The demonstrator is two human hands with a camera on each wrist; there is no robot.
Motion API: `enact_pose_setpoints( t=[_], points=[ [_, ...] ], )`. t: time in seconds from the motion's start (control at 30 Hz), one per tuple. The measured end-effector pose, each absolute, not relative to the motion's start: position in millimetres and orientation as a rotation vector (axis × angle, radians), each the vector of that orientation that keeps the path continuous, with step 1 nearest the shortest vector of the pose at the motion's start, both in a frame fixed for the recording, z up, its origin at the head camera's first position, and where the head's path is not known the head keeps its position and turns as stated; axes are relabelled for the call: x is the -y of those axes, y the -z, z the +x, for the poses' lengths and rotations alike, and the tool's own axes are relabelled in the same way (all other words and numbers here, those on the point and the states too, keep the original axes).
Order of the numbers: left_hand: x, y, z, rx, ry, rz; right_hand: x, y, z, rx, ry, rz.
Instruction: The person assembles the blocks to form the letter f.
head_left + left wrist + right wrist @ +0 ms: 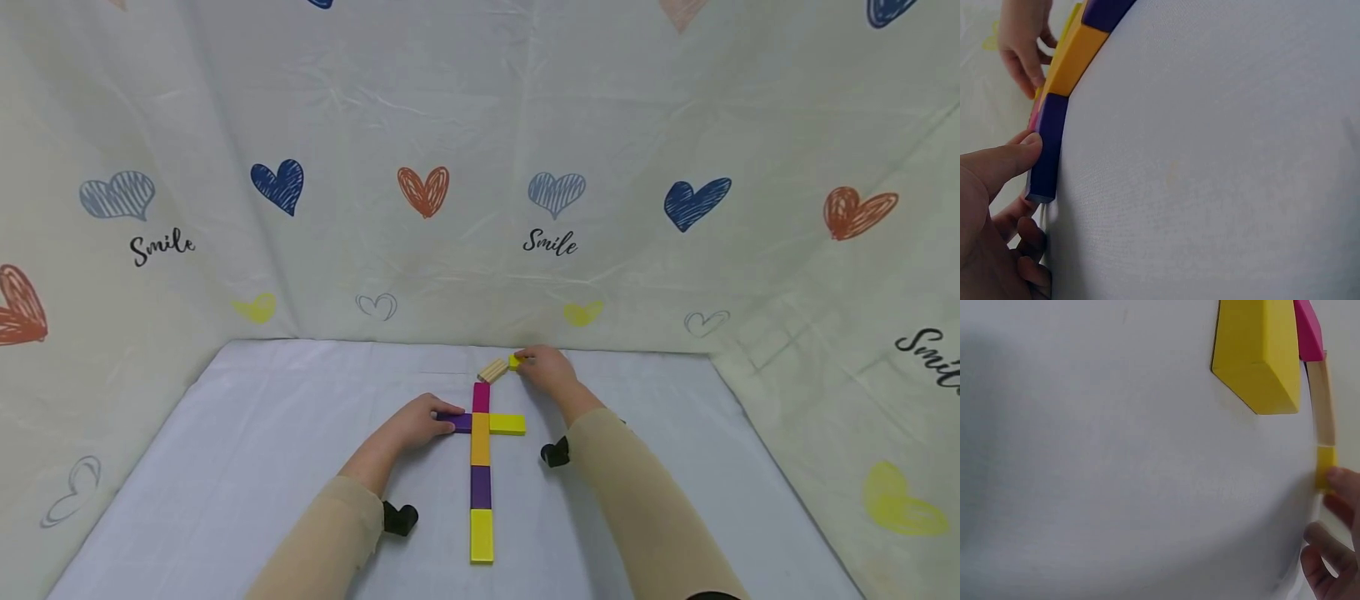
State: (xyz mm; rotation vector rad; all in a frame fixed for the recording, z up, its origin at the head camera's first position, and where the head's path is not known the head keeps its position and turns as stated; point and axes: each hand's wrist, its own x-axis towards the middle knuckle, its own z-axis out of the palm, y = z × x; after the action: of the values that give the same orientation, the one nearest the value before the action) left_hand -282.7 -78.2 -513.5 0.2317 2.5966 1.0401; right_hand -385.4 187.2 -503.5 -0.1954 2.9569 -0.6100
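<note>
On the white cloth, several coloured blocks lie end to end as a cross. My left hand (411, 421) pinches the purple block (1047, 150) that forms the cross's left arm, its thumb on top and a finger behind. The block's inner end meets the orange block (480, 439). Farther back, my right hand (545, 367) holds a small yellow block (1325, 467) between thumb and fingers. That block sits at the far end of a plain wooden block (492, 371), which slants up and right from the magenta block (482, 397).
A yellow block (507, 425) makes the cross's right arm. Below the orange one, another purple block (481, 487) and a yellow block (482, 537) continue the line toward me. Behind the table hangs a white curtain (480, 108) printed with hearts.
</note>
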Motion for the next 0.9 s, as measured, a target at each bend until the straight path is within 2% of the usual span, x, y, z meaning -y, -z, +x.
enact_pose_setpoints(
  t=[0.6, 0.9],
  points=[
    [79.1, 515.2, -282.7, -2.598, -1.042, 0.233, -185.9, 501.2, -383.7, -2.945, 0.606, -0.187],
    [79.1, 513.2, -283.1, -2.585, -1.063, 0.226, -189.1, 499.7, -381.6, -2.927, 0.753, -0.127]
  ],
)
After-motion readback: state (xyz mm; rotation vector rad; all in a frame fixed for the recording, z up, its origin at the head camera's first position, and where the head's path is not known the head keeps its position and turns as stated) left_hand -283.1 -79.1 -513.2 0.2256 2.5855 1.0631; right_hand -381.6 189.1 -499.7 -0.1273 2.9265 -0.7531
